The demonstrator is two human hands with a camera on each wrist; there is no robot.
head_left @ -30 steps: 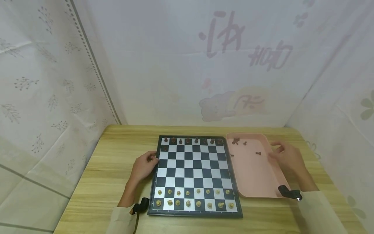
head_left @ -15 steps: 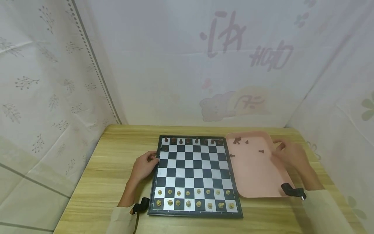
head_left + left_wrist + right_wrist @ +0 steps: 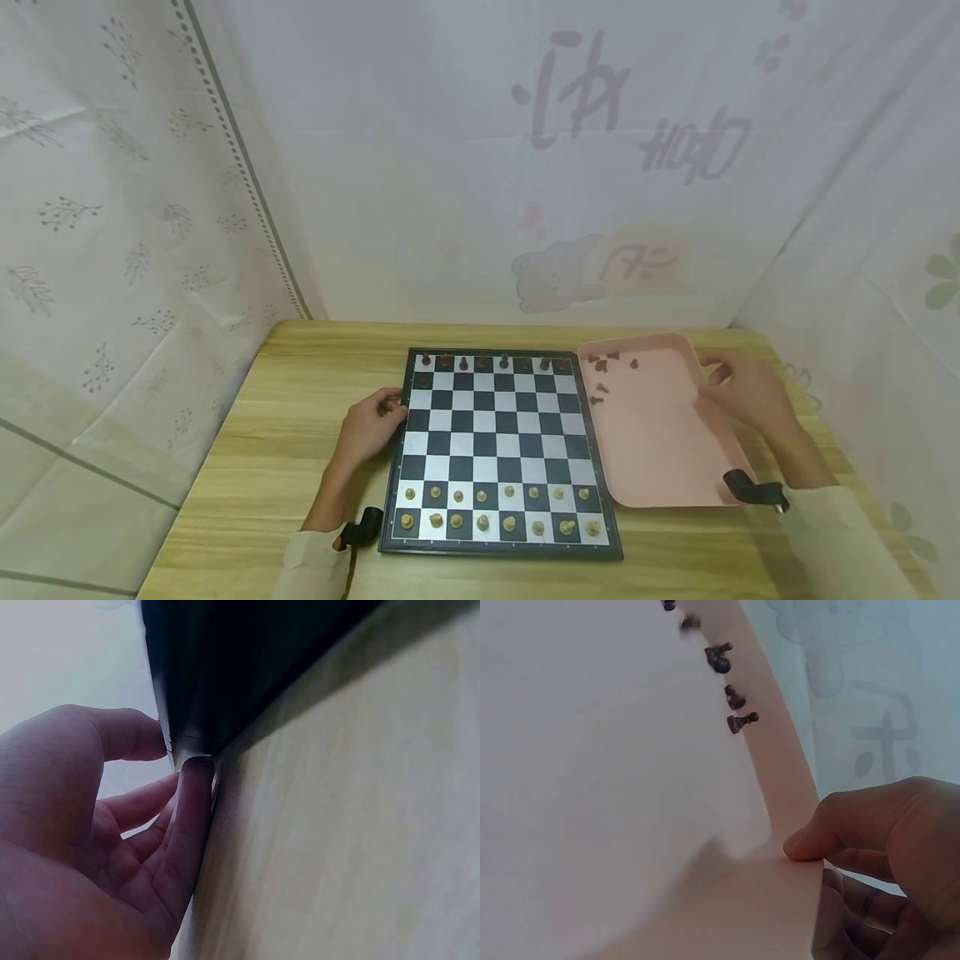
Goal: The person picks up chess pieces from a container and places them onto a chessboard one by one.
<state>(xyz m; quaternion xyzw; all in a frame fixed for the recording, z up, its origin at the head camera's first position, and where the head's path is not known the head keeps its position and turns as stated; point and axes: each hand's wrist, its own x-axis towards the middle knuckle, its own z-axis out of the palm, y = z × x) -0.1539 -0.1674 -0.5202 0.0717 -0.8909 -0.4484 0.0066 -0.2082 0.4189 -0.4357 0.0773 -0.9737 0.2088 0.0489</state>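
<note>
A chessboard (image 3: 483, 421) lies on the table, with pale pieces in two rows at its near end. Dark pieces line its far row, and one dark pawn (image 3: 425, 380) stands in front of them at the left. My left hand (image 3: 370, 427) holds the board's left edge, thumb and fingertips against its rim. At the right is a pink tray (image 3: 667, 442), tilted with its right side up. My right hand (image 3: 746, 400) pinches that raised rim between thumb and fingers. Several dark chess pieces (image 3: 718, 658) lie along the tray's far left side.
The wooden table (image 3: 300, 358) carries the board and tray side by side, their edges nearly touching. Printed cloth (image 3: 420, 167) hangs behind and at both sides. A small black wrist camera (image 3: 753, 489) sits over the tray's near right corner.
My right hand has taken hold of the tray's right rim and raised it slightly. The loose dark pieces have slid left inside the tray. My left hand and the board have stayed put.
</note>
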